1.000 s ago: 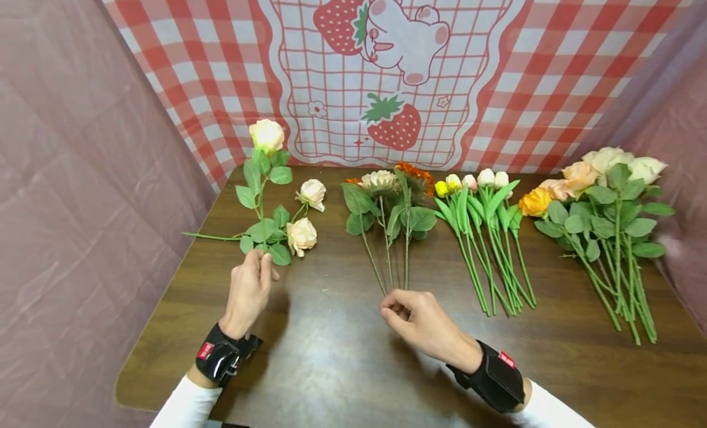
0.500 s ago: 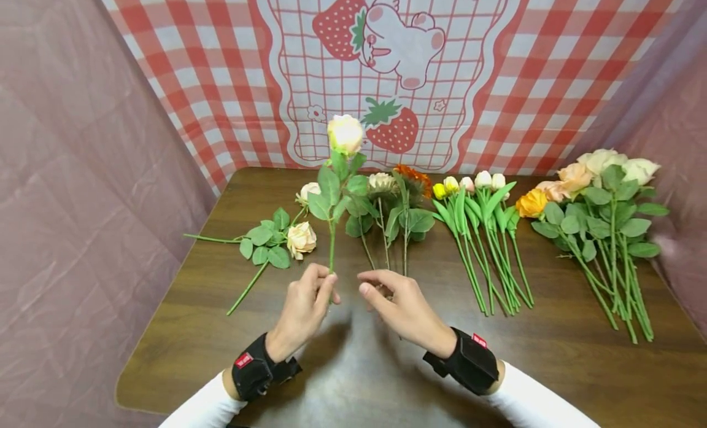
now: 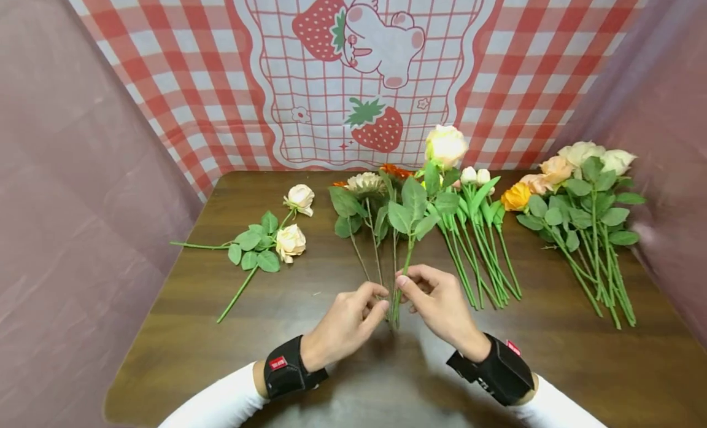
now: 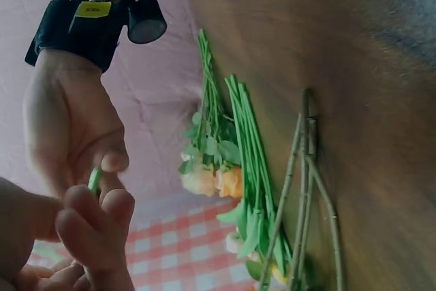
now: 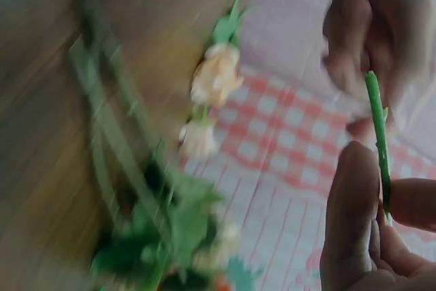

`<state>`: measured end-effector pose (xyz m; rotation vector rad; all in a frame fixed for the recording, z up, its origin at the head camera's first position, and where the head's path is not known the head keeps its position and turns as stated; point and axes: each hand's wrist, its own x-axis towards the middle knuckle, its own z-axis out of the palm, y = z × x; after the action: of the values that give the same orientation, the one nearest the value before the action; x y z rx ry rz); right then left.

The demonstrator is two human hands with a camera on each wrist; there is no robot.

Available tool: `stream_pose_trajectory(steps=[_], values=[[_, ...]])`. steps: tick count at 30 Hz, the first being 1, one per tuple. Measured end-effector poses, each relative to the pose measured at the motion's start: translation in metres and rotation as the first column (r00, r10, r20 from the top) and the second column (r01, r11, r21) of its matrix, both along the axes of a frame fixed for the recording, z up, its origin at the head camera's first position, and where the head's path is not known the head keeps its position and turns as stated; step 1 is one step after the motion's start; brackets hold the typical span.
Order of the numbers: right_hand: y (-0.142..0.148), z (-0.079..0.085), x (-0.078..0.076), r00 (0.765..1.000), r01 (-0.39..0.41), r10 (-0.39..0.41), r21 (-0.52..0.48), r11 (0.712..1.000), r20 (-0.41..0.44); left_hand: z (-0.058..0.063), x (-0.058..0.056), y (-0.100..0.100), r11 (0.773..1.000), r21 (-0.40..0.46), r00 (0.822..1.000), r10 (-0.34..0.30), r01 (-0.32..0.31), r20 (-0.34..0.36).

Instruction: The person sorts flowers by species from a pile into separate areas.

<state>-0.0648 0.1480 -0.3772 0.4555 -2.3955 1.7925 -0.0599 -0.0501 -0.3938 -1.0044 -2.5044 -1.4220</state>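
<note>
A cream rose stands raised over the table in the head view, its bloom in front of the tulips. My right hand pinches its green stem between thumb and fingers. The cut end of that stem sticks up past the fingertips in the right wrist view. Close by on the left is my left hand, fingers loosely bent and apart from the stem. Behind both hands lie several orange and cream flowers with thin brown stems.
Two cream roses lie crossed on the left of the wooden table. Tulips lie right of centre, and a bunch of peach, white and orange roses lies farther right. A checked cloth hangs behind.
The left hand lifted the cream rose from the left pile and carried it right. The rose has passed into the right hand, and the left hand has let go.
</note>
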Motion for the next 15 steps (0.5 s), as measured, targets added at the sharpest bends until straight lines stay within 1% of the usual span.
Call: stream_pose_trajectory(steps=[2,4,6,7,9,11,12,13,14,15], values=[[0.014,0.001,0.0,0.999,0.034,-0.034,0.044,0.998,0.006,-0.002,0.001,-0.002,1.0,-0.019,1.0,0.001,-0.001,0.008],[0.032,0.001,-0.002,0.996,0.086,-0.085,0.098,0.991,-0.012,-0.003,0.002,-0.005,0.999,-0.036,1.0,0.009,-0.009,0.014],[0.052,0.0,-0.005,0.987,0.159,-0.149,0.178,0.971,-0.065,-0.005,0.003,-0.008,0.999,-0.051,1.0,0.016,-0.015,0.009],[0.064,-0.001,-0.007,0.977,0.202,-0.183,0.225,0.953,-0.105,-0.006,0.004,-0.01,0.998,-0.055,1.0,0.017,-0.016,0.009],[0.09,-0.004,-0.012,0.949,0.3,-0.246,0.322,0.898,-0.199,-0.007,0.005,-0.014,0.998,-0.066,1.0,0.021,-0.021,0.005],[0.12,-0.006,-0.017,0.917,0.382,-0.289,0.408,0.829,-0.274,-0.008,0.007,-0.018,0.997,-0.078,1.0,0.025,-0.025,0.003],[0.136,-0.007,-0.02,0.905,0.414,-0.306,0.445,0.794,-0.295,-0.008,0.008,-0.02,0.996,-0.084,1.0,0.028,-0.028,0.004],[0.153,-0.008,-0.023,0.895,0.438,-0.32,0.484,0.757,-0.31,-0.009,0.008,-0.021,0.995,-0.09,1.0,0.031,-0.03,0.004],[0.17,-0.008,-0.025,0.893,0.448,-0.336,0.529,0.721,-0.299,-0.009,0.009,-0.023,0.995,-0.095,1.0,0.031,-0.03,0.006],[0.186,-0.008,-0.028,0.898,0.439,-0.351,0.578,0.688,-0.264,-0.009,0.01,-0.024,0.995,-0.1,0.999,0.032,-0.032,0.007]])
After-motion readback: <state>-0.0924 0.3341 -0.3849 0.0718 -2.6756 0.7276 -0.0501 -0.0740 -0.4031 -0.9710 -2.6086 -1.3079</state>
